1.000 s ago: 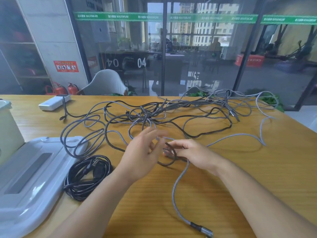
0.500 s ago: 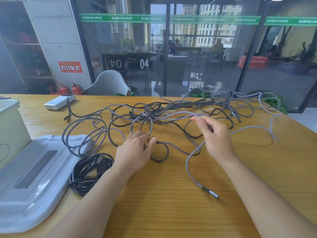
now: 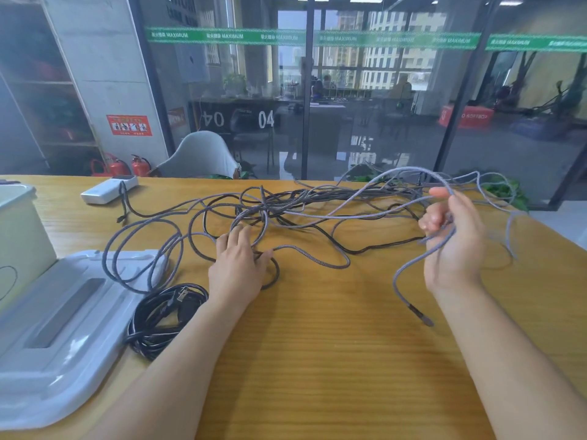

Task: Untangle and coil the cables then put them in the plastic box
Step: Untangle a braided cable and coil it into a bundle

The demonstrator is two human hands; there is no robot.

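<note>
Grey braided cable (image 3: 409,271) is now lifted higher than half a second ago: the right hand (image 3: 451,246) has risen above the table (image 3: 317,360) and moved further right of the tangle (image 3: 279,211), its grip curled around that cable, whose plug end hangs free below. The left hand (image 3: 236,268) stays flat on the near edge of the tangle, fingers straight, pressing a dark loop. The coiled black cable (image 3: 158,315) lies left of the tangle, beside the plastic box (image 3: 16,230) and its lid (image 3: 57,328).
</note>
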